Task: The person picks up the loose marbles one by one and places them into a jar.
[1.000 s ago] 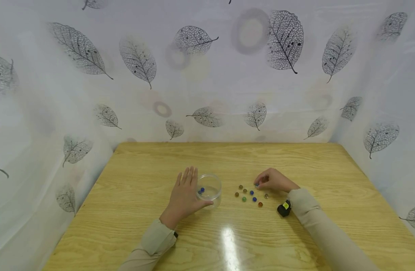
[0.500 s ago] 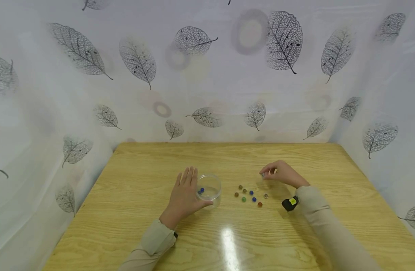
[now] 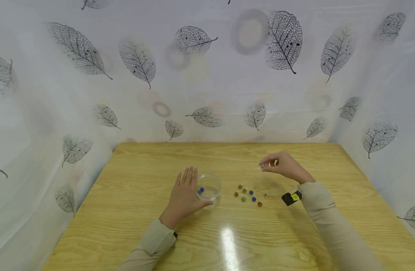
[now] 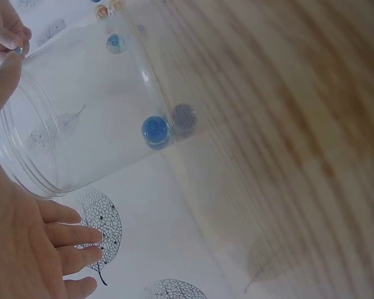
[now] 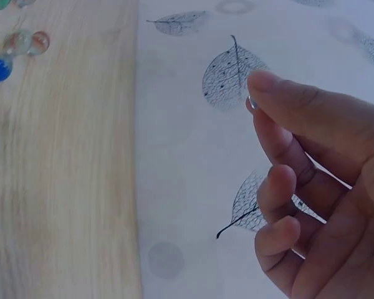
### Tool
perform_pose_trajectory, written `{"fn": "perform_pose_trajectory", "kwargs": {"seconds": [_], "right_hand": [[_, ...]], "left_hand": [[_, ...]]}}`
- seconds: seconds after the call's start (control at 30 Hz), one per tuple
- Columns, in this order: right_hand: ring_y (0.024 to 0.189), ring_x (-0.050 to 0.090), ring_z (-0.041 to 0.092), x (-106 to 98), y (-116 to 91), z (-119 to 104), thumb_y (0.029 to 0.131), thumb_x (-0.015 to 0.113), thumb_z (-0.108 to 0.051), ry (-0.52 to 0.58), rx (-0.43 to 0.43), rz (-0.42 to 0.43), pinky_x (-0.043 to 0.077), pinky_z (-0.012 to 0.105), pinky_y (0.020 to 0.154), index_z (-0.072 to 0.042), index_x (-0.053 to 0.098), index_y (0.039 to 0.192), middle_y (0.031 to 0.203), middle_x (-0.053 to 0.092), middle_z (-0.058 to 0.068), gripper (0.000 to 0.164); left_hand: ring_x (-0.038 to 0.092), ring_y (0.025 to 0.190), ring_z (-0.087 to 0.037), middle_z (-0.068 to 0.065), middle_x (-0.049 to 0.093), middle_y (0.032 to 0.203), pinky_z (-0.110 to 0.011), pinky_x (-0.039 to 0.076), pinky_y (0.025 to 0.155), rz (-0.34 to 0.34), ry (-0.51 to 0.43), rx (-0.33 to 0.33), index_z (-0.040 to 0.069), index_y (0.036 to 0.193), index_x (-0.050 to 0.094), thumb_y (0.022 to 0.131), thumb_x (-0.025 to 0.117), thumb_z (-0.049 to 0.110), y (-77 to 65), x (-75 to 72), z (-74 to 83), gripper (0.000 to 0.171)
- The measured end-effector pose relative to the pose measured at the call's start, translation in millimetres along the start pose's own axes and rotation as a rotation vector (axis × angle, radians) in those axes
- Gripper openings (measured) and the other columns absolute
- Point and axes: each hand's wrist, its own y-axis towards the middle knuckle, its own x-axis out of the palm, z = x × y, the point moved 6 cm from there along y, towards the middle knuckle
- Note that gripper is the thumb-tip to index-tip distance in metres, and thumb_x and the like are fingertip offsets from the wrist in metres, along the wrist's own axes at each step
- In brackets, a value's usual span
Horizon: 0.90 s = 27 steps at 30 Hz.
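Upright on the table stands a clear jar (image 3: pixel 217 197) with blue marbles (image 4: pixel 156 129) at its bottom. My left hand (image 3: pixel 183 197) rests at the jar's left side, its fingers straight and its thumb across the near side. Over the table, right of the jar, my right hand (image 3: pixel 286 166) pinches a small clear-and-blue marble (image 5: pixel 252 103) between thumb and forefinger. Most of that marble is hidden by the fingertips. Below this hand lie several loose marbles, among them a green marble (image 3: pixel 243 199), a blue marble (image 3: pixel 254 199) and an orange marble (image 3: pixel 260 204).
The wooden table (image 3: pixel 153 162) is bordered at the back and sides by a pale curtain (image 3: pixel 214 86) with a leaf print. A clear marble (image 3: pixel 265 195) lies at the right of the loose group.
My right hand has lifted the pinched marble off the table, up and away from the loose marbles. My left hand and the jar have stayed in place.
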Motion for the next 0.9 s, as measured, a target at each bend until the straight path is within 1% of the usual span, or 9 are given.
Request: {"fn": "perform_pose_trajectory", "kwargs": {"seconds": [0.2, 0.37, 0.67, 0.9], "right_hand": [[0.062, 0.047, 0.011, -2.3, 2.9, -18.5, 0.084, 0.069, -0.018, 0.015, -0.009, 0.000, 0.043, 0.024, 0.056, -0.012, 0.073, 0.101, 0.097, 0.072, 0.006, 0.018], [0.061, 0.046, 0.010, -0.7, 5.4, -37.2, 0.085, 0.069, -0.017, 0.023, -0.031, -0.008, 0.042, 0.023, 0.056, -0.012, 0.073, 0.101, 0.097, 0.071, 0.005, 0.018], [0.062, 0.048, 0.008, 9.9, 12.8, -58.6, 0.083, 0.070, -0.017, 0.045, -0.075, -0.018, 0.044, 0.022, 0.057, -0.012, 0.073, 0.099, 0.092, 0.071, 0.001, 0.016], [0.060, 0.049, 0.008, 21.7, 19.4, -69.9, 0.083, 0.071, -0.017, 0.083, -0.122, -0.016, 0.044, 0.021, 0.056, -0.010, 0.073, 0.098, 0.089, 0.072, 0.003, 0.017]], "left_hand": [[0.027, 0.142, -0.034, -0.021, 0.029, 0.152, -0.049, 0.022, 0.117, 0.005, 0.020, 0.002, -0.004, 0.146, 0.024, 0.070, 0.058, 0.076, 1.1, 0.3, -0.7, 0.116], [0.027, 0.142, -0.035, -0.022, 0.030, 0.151, -0.049, 0.022, 0.116, 0.007, 0.013, 0.004, -0.004, 0.146, 0.025, 0.070, 0.058, 0.076, 1.1, -0.2, -0.8, 0.115], [0.027, 0.142, -0.035, -0.021, 0.030, 0.151, -0.049, 0.022, 0.117, 0.003, 0.005, 0.003, -0.004, 0.146, 0.025, 0.070, 0.059, 0.075, 0.6, -2.1, 0.0, 0.115], [0.027, 0.142, -0.034, -0.021, 0.030, 0.151, -0.049, 0.022, 0.117, 0.003, 0.010, 0.004, -0.004, 0.146, 0.025, 0.070, 0.059, 0.075, 0.6, -0.9, 0.4, 0.115]]}}
